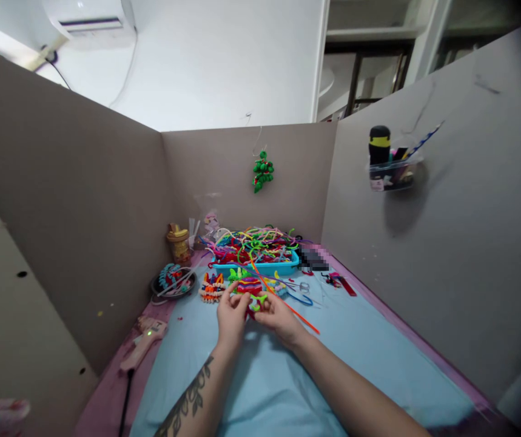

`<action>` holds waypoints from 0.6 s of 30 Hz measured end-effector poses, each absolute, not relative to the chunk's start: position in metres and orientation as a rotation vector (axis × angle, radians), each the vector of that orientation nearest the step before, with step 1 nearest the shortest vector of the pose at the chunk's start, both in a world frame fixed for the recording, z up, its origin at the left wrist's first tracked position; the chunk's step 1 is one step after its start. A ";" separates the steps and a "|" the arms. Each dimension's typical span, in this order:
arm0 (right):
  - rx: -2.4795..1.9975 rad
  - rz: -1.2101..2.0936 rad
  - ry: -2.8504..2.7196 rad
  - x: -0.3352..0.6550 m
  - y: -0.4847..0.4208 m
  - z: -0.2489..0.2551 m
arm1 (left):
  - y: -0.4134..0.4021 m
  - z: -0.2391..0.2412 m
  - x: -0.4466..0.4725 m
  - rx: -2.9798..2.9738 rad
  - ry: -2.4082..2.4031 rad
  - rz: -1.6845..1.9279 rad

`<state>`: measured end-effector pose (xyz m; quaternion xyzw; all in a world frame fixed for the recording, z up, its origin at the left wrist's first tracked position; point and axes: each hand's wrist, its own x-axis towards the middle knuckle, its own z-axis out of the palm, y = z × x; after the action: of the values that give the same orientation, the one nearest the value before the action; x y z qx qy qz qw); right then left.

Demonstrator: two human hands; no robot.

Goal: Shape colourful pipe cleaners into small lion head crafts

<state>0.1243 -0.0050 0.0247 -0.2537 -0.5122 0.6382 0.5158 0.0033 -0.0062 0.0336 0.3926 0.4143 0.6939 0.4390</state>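
Both of my hands meet over the middle of the light blue cloth [333, 364]. My left hand [233, 312] pinches a small striped fuzzy pipe-cleaner piece [250, 285] in red, orange and purple. From the other side, my right hand [281, 317] grips the same work where a bright green and white part [257, 301] shows. Fingers cover much of its lower red portion. An orange pipe cleaner [303, 320] slants past my right hand, and I cannot tell whether it is attached. Just behind lie an orange and cream craft piece [212, 287] and a blue pipe cleaner [300, 299].
A blue tray [260, 267] heaped with pipe cleaners stands at the back. To the left are a dark bowl [173, 288], a gold-lidded jar [178, 243] and a pink glue gun [144, 346]. Scissors [304, 287] lie right of centre. Grey panels [446, 212] enclose the table.
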 end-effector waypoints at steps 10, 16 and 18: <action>-0.840 1.131 -1.289 0.121 0.004 0.016 | -0.010 0.037 0.006 1.045 1.031 1.705; -0.842 1.209 -1.306 0.129 -0.001 0.026 | -0.009 0.036 0.002 1.030 1.055 1.720; -0.838 1.309 -1.232 0.130 0.000 0.026 | -0.008 0.035 0.002 1.032 1.061 1.711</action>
<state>0.1297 0.0002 0.0259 -0.3535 -0.5199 0.5525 0.5473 0.0018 -0.0080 0.0347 0.4126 0.4246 0.6843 0.4256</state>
